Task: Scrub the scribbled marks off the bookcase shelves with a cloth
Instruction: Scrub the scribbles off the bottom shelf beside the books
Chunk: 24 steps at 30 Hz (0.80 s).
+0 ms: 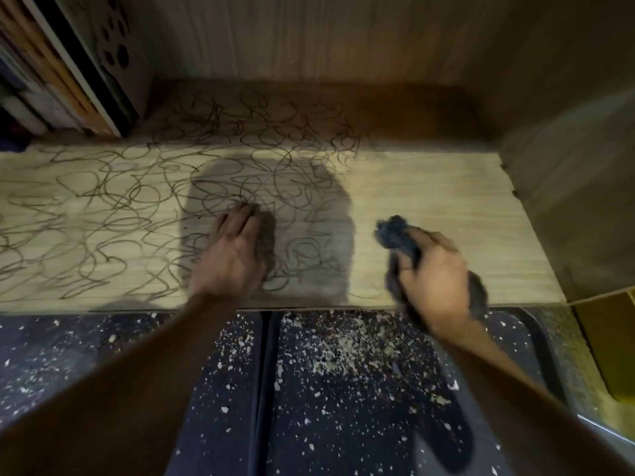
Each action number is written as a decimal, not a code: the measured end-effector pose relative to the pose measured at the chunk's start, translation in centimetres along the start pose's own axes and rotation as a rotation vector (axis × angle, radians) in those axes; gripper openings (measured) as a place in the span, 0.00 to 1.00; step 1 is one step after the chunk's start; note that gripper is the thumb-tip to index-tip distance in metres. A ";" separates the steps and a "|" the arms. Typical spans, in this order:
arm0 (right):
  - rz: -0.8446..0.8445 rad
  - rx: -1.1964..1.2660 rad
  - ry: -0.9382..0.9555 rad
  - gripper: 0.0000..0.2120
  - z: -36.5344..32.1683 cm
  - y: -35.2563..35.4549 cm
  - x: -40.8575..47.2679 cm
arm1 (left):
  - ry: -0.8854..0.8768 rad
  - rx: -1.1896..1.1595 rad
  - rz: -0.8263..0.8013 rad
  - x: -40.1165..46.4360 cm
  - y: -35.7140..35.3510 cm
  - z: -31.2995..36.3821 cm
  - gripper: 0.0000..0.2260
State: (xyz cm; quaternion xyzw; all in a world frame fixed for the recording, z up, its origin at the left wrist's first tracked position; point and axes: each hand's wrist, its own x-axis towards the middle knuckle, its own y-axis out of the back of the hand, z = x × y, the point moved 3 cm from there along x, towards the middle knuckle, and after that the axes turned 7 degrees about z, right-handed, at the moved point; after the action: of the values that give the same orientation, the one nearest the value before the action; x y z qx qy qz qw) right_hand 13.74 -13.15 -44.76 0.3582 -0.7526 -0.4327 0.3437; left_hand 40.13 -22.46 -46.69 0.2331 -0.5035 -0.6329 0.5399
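A pale wooden shelf (429, 187) fills the middle of the head view. Dark looping scribbled marks (113, 207) cover its left and centre, reaching the shadowed back; the right third shows bare wood. My left hand (233, 252) rests flat on the scribbled part near the front edge, fingers straight and pointing away from me. My right hand (434, 280) grips a bunched dark blue-grey cloth (395, 235) over the bare right part; the cloth sticks out past my fingers toward the upper left and is motion-blurred.
Books (51, 80) and a perforated bookend (117, 46) stand at the shelf's back left. The bookcase side wall (567, 149) closes the right. Below the front edge lie dark trays (343, 389) sprinkled with pale flakes. A yellow object (611, 338) sits at the far right.
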 end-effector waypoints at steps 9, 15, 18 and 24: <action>-0.112 -0.004 0.116 0.17 -1.6 -1.1 -0.5 | 0.032 0.004 0.032 -0.2 0.2 0.6 0.21; -0.287 0.138 0.295 0.21 -7.5 -2.5 -6.8 | 0.050 0.038 0.034 -0.4 0.1 0.2 0.18; -0.189 0.047 0.243 0.19 -2.4 -1.3 -1.5 | 0.040 0.030 0.019 -0.1 0.0 0.3 0.21; -0.116 0.067 0.265 0.19 -4.4 -0.9 -6.3 | 0.041 0.049 0.015 -0.2 0.1 0.1 0.21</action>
State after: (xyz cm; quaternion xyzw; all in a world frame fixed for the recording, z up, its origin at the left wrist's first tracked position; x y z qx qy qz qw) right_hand 20.75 -10.00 -45.12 0.4664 -0.6927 -0.3754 0.4022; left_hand 40.10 -22.24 -46.60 0.2555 -0.5096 -0.6112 0.5490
